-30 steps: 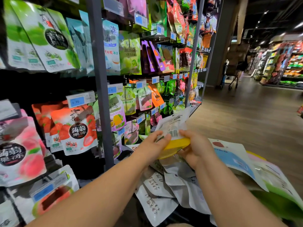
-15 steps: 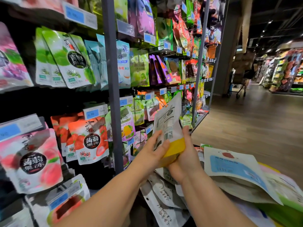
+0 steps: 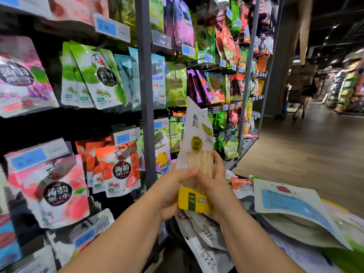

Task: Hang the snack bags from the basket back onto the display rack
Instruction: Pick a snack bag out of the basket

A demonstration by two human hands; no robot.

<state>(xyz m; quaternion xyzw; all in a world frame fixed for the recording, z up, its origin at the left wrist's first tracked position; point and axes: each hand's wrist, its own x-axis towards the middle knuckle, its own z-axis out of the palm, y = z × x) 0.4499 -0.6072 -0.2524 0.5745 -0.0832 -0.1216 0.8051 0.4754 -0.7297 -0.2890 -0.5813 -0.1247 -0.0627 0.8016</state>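
Note:
I hold a white snack bag [image 3: 196,142] with a yellow bottom band upright in front of me, its clear window facing me. My left hand [image 3: 173,192] grips its lower left side and my right hand [image 3: 214,186] grips its lower right side. Under my hands lies a pile of several snack bags [image 3: 291,205], white, blue-labelled and green; the basket beneath them is mostly hidden. The display rack [image 3: 144,99] stands to the left, its hooks full of hanging fruit-jelly bags, with a grey upright post just left of the held bag.
Blue price tags [image 3: 123,137] sit on the hook ends. More snack bags hang further along the rack [image 3: 232,85]. A wooden floor aisle [image 3: 307,150] runs to the right, with a trolley [image 3: 295,107] and other shelves in the distance.
The bag has come up from the pile and been turned upright, its front now facing me. Both hands rose with it, and my view tilted up toward the rack.

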